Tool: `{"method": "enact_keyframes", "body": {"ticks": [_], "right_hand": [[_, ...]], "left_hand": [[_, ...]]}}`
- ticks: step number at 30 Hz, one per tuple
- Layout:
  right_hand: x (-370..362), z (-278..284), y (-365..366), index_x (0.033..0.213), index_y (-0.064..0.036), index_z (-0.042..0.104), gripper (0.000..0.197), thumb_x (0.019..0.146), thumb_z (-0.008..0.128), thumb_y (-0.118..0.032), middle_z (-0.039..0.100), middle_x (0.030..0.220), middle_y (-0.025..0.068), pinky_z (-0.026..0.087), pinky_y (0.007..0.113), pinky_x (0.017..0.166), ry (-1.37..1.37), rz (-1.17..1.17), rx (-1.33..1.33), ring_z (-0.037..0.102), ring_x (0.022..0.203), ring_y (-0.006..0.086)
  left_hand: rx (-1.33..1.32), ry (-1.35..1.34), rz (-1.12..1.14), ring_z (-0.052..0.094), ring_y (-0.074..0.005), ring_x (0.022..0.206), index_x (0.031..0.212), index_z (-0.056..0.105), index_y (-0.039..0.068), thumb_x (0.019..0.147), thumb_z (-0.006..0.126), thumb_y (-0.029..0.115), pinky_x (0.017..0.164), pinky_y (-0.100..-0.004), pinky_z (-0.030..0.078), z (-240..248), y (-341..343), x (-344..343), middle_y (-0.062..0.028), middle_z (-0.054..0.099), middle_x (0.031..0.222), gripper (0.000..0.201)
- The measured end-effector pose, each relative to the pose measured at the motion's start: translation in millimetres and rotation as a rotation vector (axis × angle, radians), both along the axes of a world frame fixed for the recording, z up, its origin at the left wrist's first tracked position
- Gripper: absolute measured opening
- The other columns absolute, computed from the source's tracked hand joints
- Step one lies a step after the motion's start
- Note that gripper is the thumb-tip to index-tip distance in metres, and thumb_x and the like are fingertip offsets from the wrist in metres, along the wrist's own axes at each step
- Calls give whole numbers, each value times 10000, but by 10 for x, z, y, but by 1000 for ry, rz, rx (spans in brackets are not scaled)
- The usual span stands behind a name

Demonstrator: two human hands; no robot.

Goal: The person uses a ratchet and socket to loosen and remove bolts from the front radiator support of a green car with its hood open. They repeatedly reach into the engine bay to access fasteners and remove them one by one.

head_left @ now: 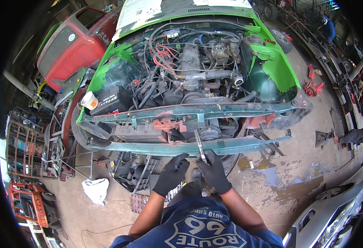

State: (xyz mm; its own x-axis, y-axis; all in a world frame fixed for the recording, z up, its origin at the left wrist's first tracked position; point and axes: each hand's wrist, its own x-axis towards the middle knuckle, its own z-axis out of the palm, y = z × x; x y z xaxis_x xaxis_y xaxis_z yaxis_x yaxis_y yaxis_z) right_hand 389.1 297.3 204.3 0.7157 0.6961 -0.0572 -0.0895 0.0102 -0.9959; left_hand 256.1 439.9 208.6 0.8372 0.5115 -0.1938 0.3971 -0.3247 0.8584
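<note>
My right hand (213, 172), in a black glove, is closed round the lower end of a slim silver hand tool, maybe a wrench (199, 145). The tool points up and away, across the green lower front crossbar (160, 149) of a car with its front panel off. My left hand (172, 174), also black-gloved, is beside it with the fingers curled in, just on the near side of the crossbar. Whatever those fingers hold, if anything, is hidden. Beyond the crossbar sit a radiator-like finned unit (140, 134) and a reddish bracket (168, 125).
The open engine bay (189, 62) lies past the upper crossbar (214, 109), with a black battery (110, 100) and a white tub (89, 100) at its left. A plastic crate (136, 171) and white bag (95, 190) lie left; a silver car (334, 211) stands right.
</note>
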Motion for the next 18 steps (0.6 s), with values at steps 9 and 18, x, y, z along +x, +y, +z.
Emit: {"method": "enact_keyframes", "body": {"ticks": [9,18], "right_hand": [[132,-171,624,927,-25,603,56,896,640,-54,585,732,-5,424,274,553,182,-80,165,540,621,78],[-59,-348,817,946,-22,610,89,876,655,-56,600,741,12,434,296,594,377,-155,203,540,657,95]], "left_hand": [[-183,-4,-169,583,-214,1221,1459,431,-11,969,687,208,1014,-365,484,-787,-72,-62,-154,577,1380,594],[-136,50,-270,516,-373,1336,1460,429,3,992,620,381,1089,-426,427,-1033,312,6,-254,522,1433,631]]}}
